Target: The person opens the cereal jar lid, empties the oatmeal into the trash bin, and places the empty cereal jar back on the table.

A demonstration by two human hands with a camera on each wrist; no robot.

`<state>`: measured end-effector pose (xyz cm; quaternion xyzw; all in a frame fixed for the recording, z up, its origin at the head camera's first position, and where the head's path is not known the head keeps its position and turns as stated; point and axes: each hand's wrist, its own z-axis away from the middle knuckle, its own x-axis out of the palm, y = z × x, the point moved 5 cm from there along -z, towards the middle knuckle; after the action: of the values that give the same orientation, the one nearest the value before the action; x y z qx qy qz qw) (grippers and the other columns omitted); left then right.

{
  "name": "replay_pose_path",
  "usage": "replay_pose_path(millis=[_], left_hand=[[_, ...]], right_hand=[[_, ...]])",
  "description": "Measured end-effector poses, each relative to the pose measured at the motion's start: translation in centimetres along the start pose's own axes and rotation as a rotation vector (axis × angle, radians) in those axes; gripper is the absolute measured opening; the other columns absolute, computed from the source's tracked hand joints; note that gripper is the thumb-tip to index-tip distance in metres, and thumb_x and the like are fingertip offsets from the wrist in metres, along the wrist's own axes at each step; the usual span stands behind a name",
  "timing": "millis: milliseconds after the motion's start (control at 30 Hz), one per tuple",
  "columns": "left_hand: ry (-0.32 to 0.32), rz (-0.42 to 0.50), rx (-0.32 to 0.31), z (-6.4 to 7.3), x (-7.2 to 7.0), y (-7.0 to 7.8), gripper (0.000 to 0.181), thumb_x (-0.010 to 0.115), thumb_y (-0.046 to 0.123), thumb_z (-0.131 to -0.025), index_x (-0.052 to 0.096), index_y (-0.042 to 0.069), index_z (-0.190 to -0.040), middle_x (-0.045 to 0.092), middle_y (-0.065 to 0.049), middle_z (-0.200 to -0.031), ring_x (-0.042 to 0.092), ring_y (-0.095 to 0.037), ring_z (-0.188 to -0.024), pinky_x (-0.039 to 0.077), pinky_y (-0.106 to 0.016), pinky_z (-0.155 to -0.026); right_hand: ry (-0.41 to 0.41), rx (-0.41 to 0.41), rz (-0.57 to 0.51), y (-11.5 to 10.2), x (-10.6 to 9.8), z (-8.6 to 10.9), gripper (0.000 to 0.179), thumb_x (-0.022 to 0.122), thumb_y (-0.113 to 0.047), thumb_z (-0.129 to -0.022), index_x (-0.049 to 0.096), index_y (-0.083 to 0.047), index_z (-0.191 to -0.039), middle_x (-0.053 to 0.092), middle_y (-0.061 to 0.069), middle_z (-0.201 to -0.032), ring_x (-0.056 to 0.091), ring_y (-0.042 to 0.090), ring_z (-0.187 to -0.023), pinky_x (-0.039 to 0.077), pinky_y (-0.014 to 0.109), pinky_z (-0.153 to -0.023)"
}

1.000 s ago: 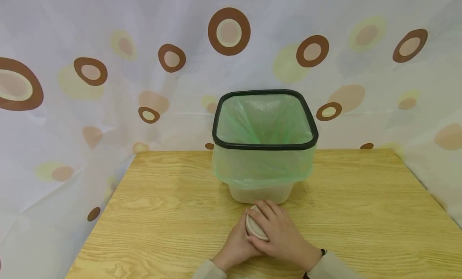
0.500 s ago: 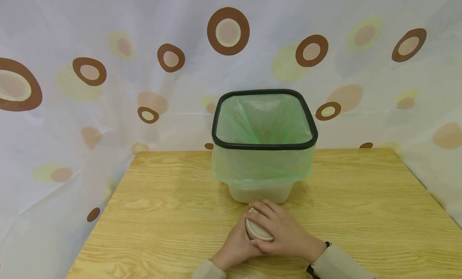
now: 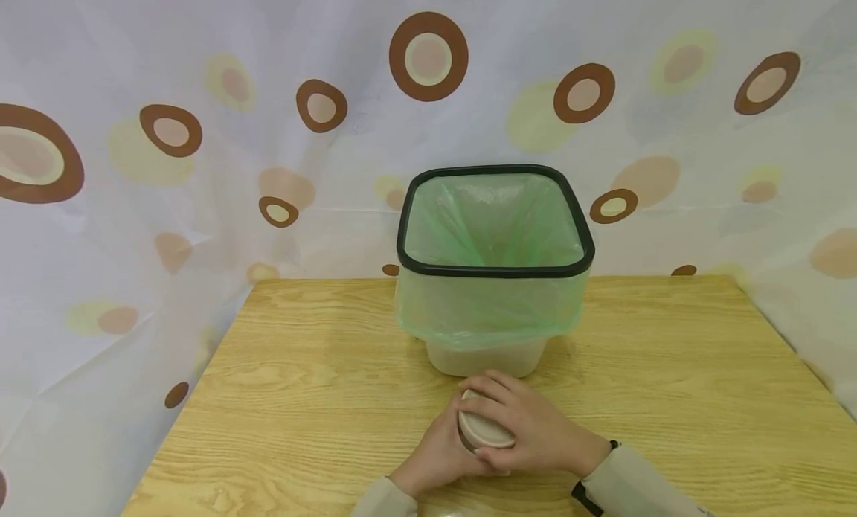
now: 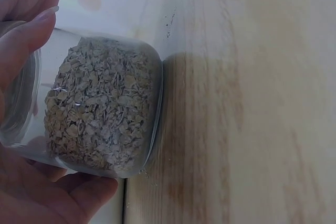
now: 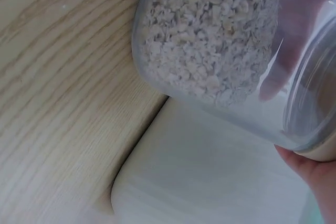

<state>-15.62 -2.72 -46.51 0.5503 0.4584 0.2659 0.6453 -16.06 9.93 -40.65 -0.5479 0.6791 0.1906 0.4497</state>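
A clear jar [image 4: 100,103] partly filled with oat flakes stands at the table's near side, in front of the bin. My left hand [image 3: 438,454] grips it around the side. My right hand [image 3: 538,431] holds the beige round lid [image 3: 485,430] from above, fingers spread over the top and thumb at the near edge. The right wrist view shows the oats [image 5: 210,35] through the jar's wall, with an unfilled space between them and the lid. In the head view, the hands hide most of the jar.
Just behind the hands stands a white bin [image 3: 485,358] lined with a green bag [image 3: 492,309] under a black rim [image 3: 495,271]. The wooden table [image 3: 301,398] extends to both sides. A curtain [image 3: 361,160] printed with brown rings hangs behind and beside it.
My right hand has turned slightly, its wrist shifting to the right, and more of the lid's top shows between its fingers. The left hand keeps its grip on the jar.
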Motion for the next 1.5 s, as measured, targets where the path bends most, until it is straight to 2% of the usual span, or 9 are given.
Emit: replay_pose_path(millis=[267, 667, 867, 1033, 1300, 1500], left_hand=[[-0.018, 0.042, 0.02, 0.0, 0.1, 0.0, 0.107, 0.088, 0.02, -0.071, 0.019, 0.017, -0.153, 0.039, -0.004, -0.147, 0.049, -0.016, -0.123, 0.041, -0.031, -0.099], [-0.015, 0.068, 0.017, 0.0, 0.0, 0.1, 0.103, 0.088, 0.022, -0.072, 0.023, 0.019, -0.151, 0.045, -0.003, -0.141, 0.051, -0.014, -0.119, 0.042, -0.03, -0.098], [-0.01, 0.055, -0.011, 0.1, 0.0, 0.1, 0.103, 0.088, 0.021, -0.07, 0.024, 0.015, -0.151, 0.047, -0.005, -0.138, 0.052, -0.017, -0.117, 0.043, -0.03, -0.095], [0.006, 0.021, -0.039, 0.0, 0.0, -0.1, 0.102, 0.09, 0.022, -0.068, 0.027, 0.01, -0.148, 0.048, -0.007, -0.136, 0.052, -0.018, -0.117, 0.043, -0.031, -0.095], [0.034, -0.005, -0.021, -0.2, 0.0, 0.0, 0.099, 0.092, 0.021, -0.065, 0.034, 0.011, -0.144, 0.049, -0.004, -0.136, 0.051, -0.018, -0.12, 0.041, -0.032, -0.098], [0.034, 0.003, 0.0, -0.2, 0.0, 0.0, 0.098, 0.093, 0.02, -0.064, 0.036, 0.013, -0.143, 0.049, -0.002, -0.136, 0.051, -0.017, -0.119, 0.041, -0.033, -0.1]], right_hand=[[0.023, -0.068, -0.034, -0.1, -0.4, -0.3, 0.042, 0.065, -0.038, -0.092, 0.059, -0.018, -0.128, 0.055, 0.003, -0.129, 0.052, 0.022, -0.112, 0.049, 0.039, -0.085], [0.013, 0.019, -0.061, 0.2, -0.6, -0.2, 0.04, 0.059, -0.042, -0.095, 0.06, -0.02, -0.127, 0.054, 0.002, -0.131, 0.052, 0.022, -0.114, 0.048, 0.042, -0.086], [0.04, 0.034, -0.018, 0.0, -1.1, -0.2, 0.042, 0.059, -0.045, -0.094, 0.06, -0.019, -0.127, 0.054, 0.004, -0.132, 0.052, 0.023, -0.114, 0.049, 0.043, -0.084], [0.084, -0.003, 0.033, -0.2, -1.8, -0.2, 0.044, 0.061, -0.044, -0.093, 0.06, -0.016, -0.127, 0.056, 0.007, -0.129, 0.054, 0.025, -0.111, 0.05, 0.044, -0.082], [0.106, 0.026, 0.09, -0.2, -2.5, 0.5, 0.043, 0.058, -0.048, -0.094, 0.06, -0.018, -0.126, 0.056, 0.006, -0.129, 0.053, 0.027, -0.111, 0.048, 0.048, -0.083], [0.135, 0.02, 0.127, 0.0, -2.9, 1.2, 0.042, 0.057, -0.046, -0.094, 0.061, -0.017, -0.124, 0.056, 0.007, -0.129, 0.053, 0.029, -0.11, 0.047, 0.05, -0.083]])
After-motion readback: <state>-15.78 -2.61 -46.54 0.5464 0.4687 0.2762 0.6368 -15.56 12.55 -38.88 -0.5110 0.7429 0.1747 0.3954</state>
